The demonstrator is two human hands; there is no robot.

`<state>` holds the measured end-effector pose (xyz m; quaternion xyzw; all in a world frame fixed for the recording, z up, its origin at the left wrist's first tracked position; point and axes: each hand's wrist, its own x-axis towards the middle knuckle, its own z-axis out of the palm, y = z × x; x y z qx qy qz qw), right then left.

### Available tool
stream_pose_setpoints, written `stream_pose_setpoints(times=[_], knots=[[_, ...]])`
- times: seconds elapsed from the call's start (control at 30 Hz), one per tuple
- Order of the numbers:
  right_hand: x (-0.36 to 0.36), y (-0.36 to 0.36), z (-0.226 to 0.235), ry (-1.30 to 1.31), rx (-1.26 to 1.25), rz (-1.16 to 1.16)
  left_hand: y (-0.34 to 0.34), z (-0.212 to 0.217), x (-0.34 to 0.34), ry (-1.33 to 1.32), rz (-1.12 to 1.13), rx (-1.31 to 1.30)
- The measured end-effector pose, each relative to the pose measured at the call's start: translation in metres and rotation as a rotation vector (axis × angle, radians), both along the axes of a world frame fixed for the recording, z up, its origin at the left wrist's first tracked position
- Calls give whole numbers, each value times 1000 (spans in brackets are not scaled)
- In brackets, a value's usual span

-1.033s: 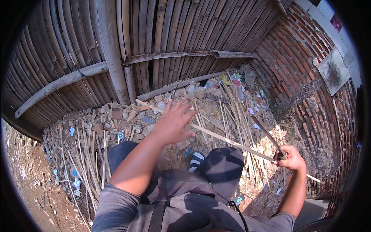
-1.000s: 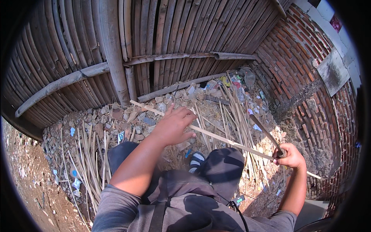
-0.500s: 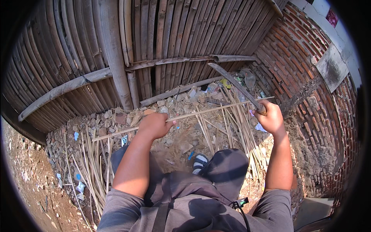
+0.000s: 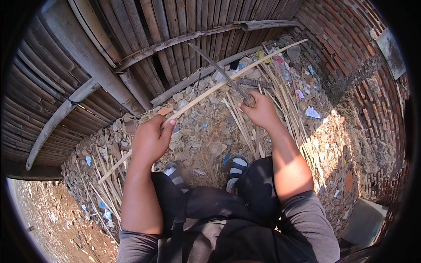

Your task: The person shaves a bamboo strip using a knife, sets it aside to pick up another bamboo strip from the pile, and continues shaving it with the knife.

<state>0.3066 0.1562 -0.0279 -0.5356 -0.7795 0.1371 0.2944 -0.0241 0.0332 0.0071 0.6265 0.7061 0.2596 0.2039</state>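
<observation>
Bamboo, pale and split: one long strip point(image 4: 197, 102) held off the ground above the rubble point(image 4: 193, 144), in front of the person; left hand point(image 4: 151, 138) shut round it nearer its lower end, back of the hand uppermost, thumb laid along the strip, the other fingers curled and mostly hidden beneath; a shorter length emerges below and left of the fist, the longer length beyond the thumb; right hand point(image 4: 262, 109) closed about the handle of a knife point(image 4: 215, 66), thumb and bent fingers wrapped, handle largely covered, the fist just beside the strip on its near side; blade crosses the strip in view, though whether the two touch cannot be told; containers: what looks like a clear container point(image 4: 294, 53), rounded, in the litter by the far corner, contents too small to make out; strip's long axis runs slantwise, lower left to upper right, far end toward the corner where the bamboo fence point(image 4: 188, 48) meets the brick wall point(image 4: 346, 30); blade points to the upper left, toward the fence; loose strips point(image 4: 289, 116) in a bundle on the ground to the right, roughly lengthwise away from the person; more strips point(image 4: 107, 171) at the left, beyond the left forearm.
</observation>
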Motion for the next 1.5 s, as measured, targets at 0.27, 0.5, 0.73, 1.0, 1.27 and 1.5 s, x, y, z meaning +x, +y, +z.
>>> stream_pose_setpoints(times=[0.27,0.5,0.73,1.0,1.27,1.5], knots=[[-49,-44,25,-346,-126,272,0,-11,26,21,-12,93],[14,3,3,184,-191,-232,-17,-4,11,15,41,155],[-44,-62,43,-423,-279,196,-16,-5,25,-10,-46,98],[30,-16,30,175,-381,-82,-20,3,12,-37,-53,82],[-31,-46,22,-272,-219,256,-10,-10,28,-22,-66,57],[23,-16,11,46,-231,112,-20,6,15,-16,-49,29]])
